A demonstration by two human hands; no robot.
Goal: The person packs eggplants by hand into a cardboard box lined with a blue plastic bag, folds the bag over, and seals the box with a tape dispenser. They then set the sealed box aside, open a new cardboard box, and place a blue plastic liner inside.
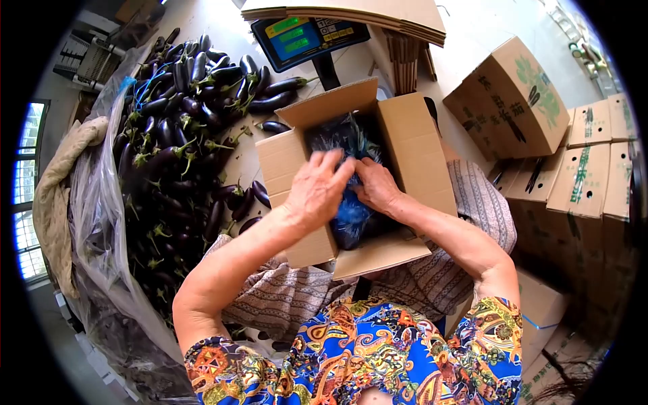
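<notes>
Frame center: my right hand (380,185) pinches blue plastic (352,208) inside open carton (420,152); left hand (316,187) blurred, can't tell grip.

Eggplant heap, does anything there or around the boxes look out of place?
A few eggplants lie apart from the heap, near the open box, perhaps having rolled off. One closed box sits askew to the stacked ones. I see no obvious damage.

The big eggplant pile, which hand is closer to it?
The left. The left hand is over the open box, on the side facing the eggplant pile; the right hand is beside it, on the side away from the pile.
</notes>
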